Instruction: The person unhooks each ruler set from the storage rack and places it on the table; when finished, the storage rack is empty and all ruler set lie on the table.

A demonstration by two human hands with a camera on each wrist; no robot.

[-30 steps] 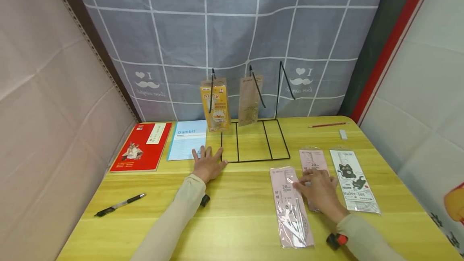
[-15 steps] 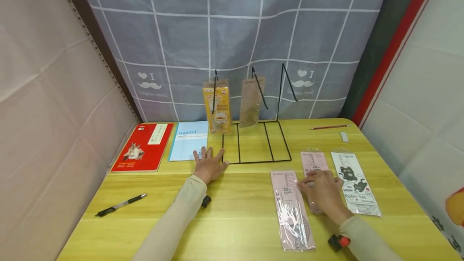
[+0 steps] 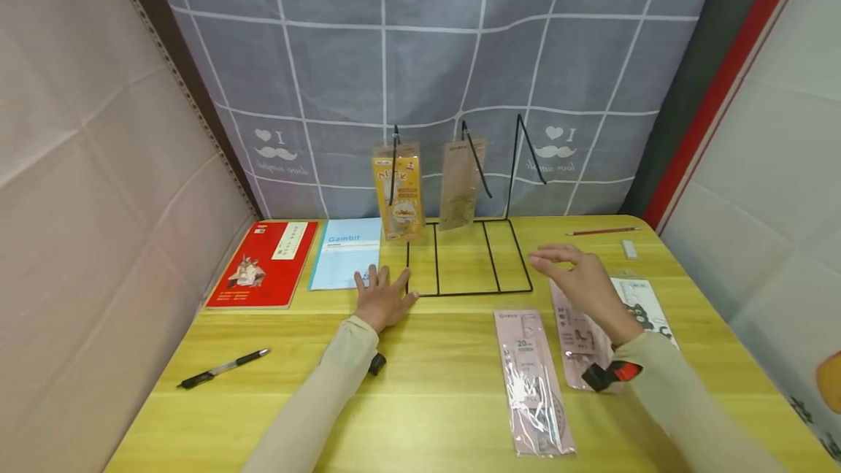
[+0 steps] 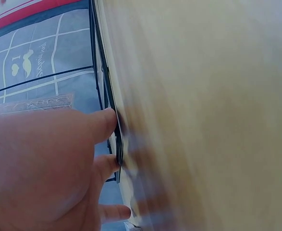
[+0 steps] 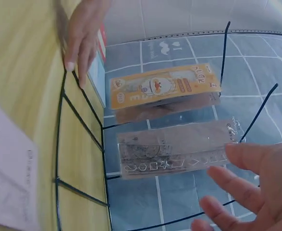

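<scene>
My left hand [image 3: 383, 305] lies with spread fingers at the front left corner of a black wire rack [image 3: 469, 293], its fingertips over the notebook's lower edge. Above the pink ruler packets, my right hand [image 3: 585, 282] is raised with bent fingers and nothing in its grasp. A yellow duck ruler packet [image 3: 409, 192] hangs on the rack's left hook, with another packet behind it. On the middle hook hangs a pinkish ruler packet [image 3: 458, 181], near the right hand's fingers in the right wrist view. Nothing hangs on the right hook.
Two pink ruler packets lie on the table, one in front [image 3: 519, 356] and one partly under the right wrist [image 3: 578, 349]. Beside them lies a white ruler set [image 3: 631, 289]. Also there: a pencil [image 3: 603, 231], eraser [image 3: 629, 250], red book [image 3: 259, 268], blue notebook [image 3: 344, 247] and pen [image 3: 223, 368].
My right hand has lifted off the farther pink ruler packet and moved up toward the rack. The left hand stays in place.
</scene>
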